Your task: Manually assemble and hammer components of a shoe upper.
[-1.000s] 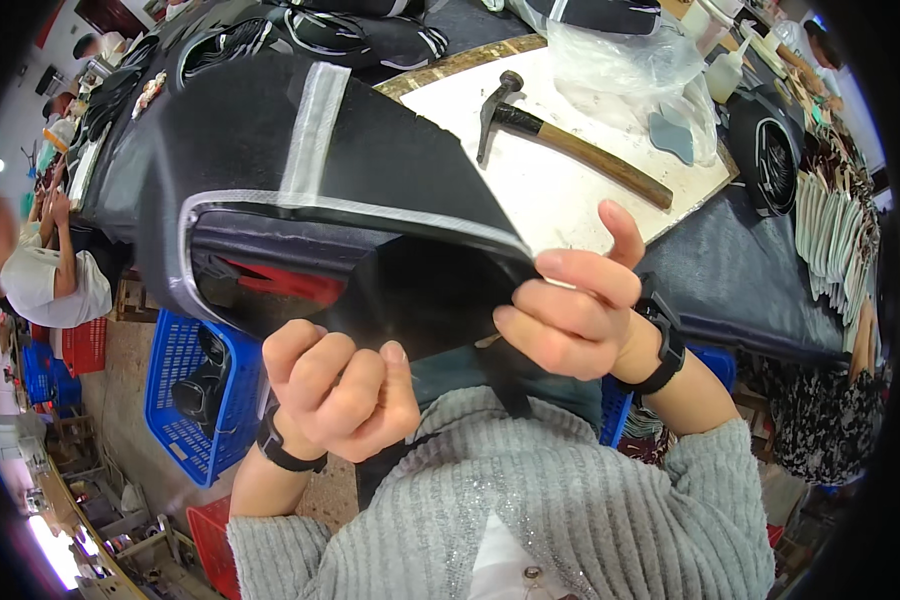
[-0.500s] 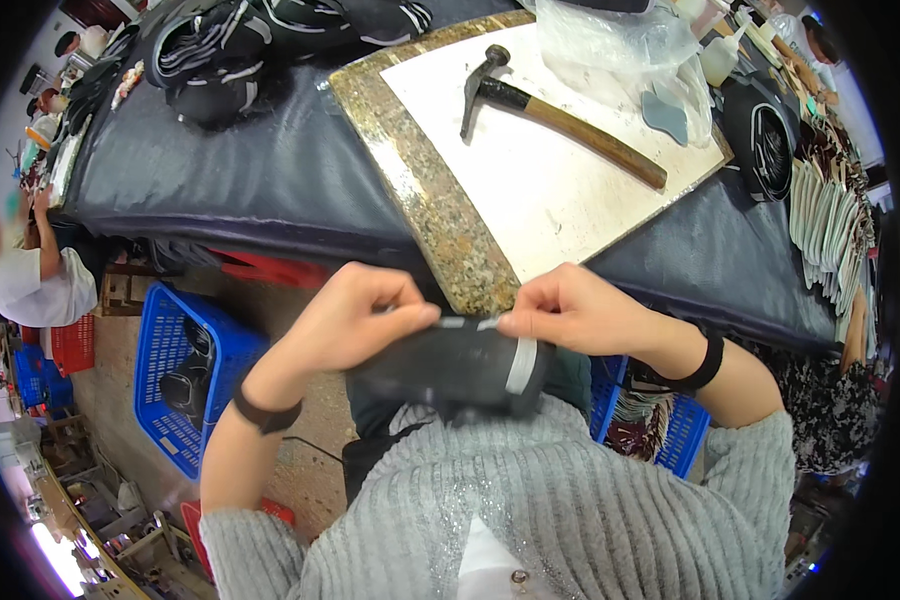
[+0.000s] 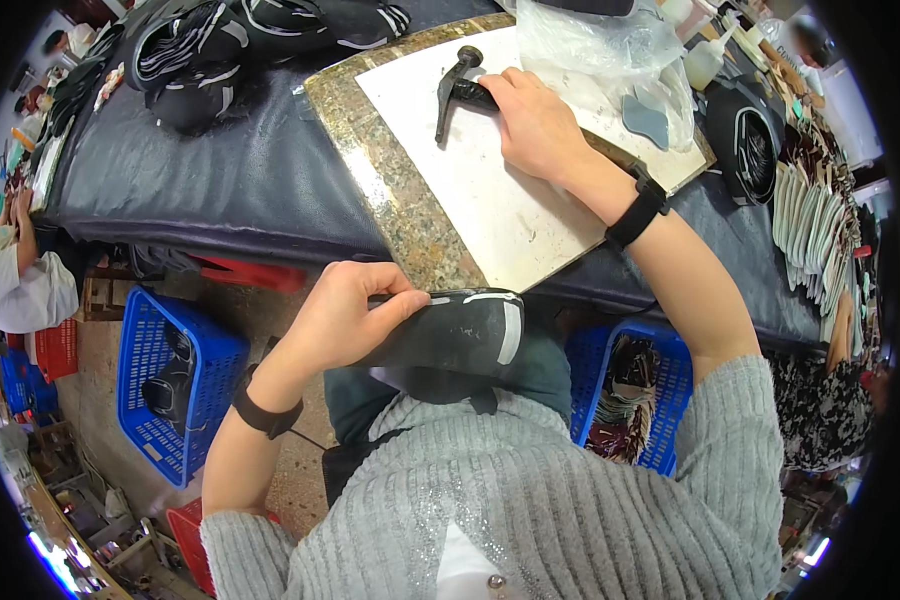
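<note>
A hammer [image 3: 459, 88], stone slab [image 3: 395, 190] and stacked pieces [image 3: 813, 228] show a workshop.

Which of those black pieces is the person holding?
The black piece below the white board's near corner: the left hand pinches its edge. Neither hand touches the ones on the table.

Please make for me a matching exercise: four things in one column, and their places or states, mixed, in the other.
Column one
1. Hammer with dark metal head
2. Black piece with white strips
3. Large blue perforated plastic basket at the picture's left
4. Flat white sheet

Column two
A. lying on the speckled stone slab
B. pinched by the left hand
C. holding black items
D. its handle under the right hand

Pairs: 1-D, 2-B, 3-C, 4-A
</note>
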